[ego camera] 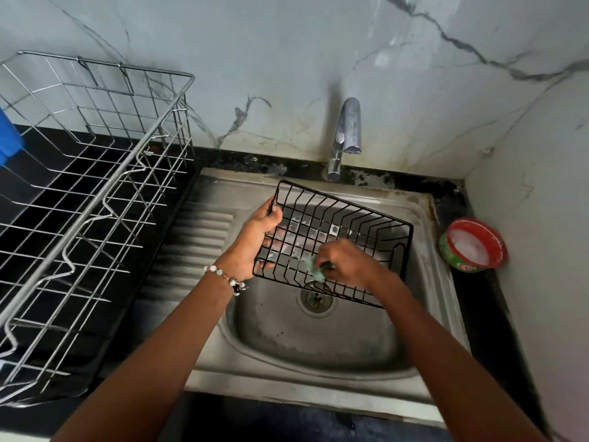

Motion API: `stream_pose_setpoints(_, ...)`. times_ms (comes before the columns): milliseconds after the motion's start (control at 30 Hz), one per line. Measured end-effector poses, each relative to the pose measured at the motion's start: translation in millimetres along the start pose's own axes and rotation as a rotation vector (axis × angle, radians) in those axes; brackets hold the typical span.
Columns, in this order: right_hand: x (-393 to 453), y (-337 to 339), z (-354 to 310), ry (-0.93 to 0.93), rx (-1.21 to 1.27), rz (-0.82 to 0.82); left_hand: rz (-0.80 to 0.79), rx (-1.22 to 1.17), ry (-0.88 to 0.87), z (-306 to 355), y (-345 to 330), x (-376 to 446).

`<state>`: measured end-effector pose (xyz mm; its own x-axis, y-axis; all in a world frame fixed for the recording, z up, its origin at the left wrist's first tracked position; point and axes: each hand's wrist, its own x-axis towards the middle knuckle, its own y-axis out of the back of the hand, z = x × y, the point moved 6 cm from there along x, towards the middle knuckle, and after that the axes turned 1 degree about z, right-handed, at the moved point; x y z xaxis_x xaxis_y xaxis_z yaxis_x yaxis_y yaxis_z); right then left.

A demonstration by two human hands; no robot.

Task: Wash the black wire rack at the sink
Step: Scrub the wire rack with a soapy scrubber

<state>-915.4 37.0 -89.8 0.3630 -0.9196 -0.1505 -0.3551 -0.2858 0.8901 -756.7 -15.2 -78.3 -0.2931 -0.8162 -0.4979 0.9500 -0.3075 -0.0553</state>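
Note:
The black wire rack (357,218) is held tilted above the steel sink (318,339), over the drain. My left hand (255,240) grips its left edge, fingers curled through the wires. My right hand (347,261) pinches a small green scrub pad (315,270) and presses it against the rack's inner wires near the front edge. Soap film fills some of the rack's squares. The tap (345,135) stands behind the rack with no water running from it.
A large silver wire dish drainer (95,186) stands on the black counter to the left. A red-rimmed tub of white dish soap (473,244) sits on the counter at the right. Marble walls close in behind and to the right.

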Motion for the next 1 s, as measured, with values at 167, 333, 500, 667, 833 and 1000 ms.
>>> stream_pose_setpoints(167,-18,5,30,-0.088,-0.214,-0.122,-0.011,-0.07,0.031,0,4,-1)
stream_pose_setpoints(333,7,-4,-11,0.022,-0.155,0.073,0.002,-0.054,0.025,2,-7,2)
stream_pose_setpoints(500,26,4,-40,0.181,-0.016,0.232,0.008,-0.012,0.042,2,-13,-2)
stream_pose_setpoints(667,-6,4,-5,0.127,-0.012,0.141,-0.039,-0.081,0.032,10,-4,-4)
stream_pose_setpoints(833,-21,14,12,0.069,-0.024,0.044,-0.078,-0.158,0.058,6,-5,-6)
stream_pose_setpoints(1000,-22,21,46,-0.248,-0.189,-0.247,-0.043,-0.079,0.042,5,-2,-6)
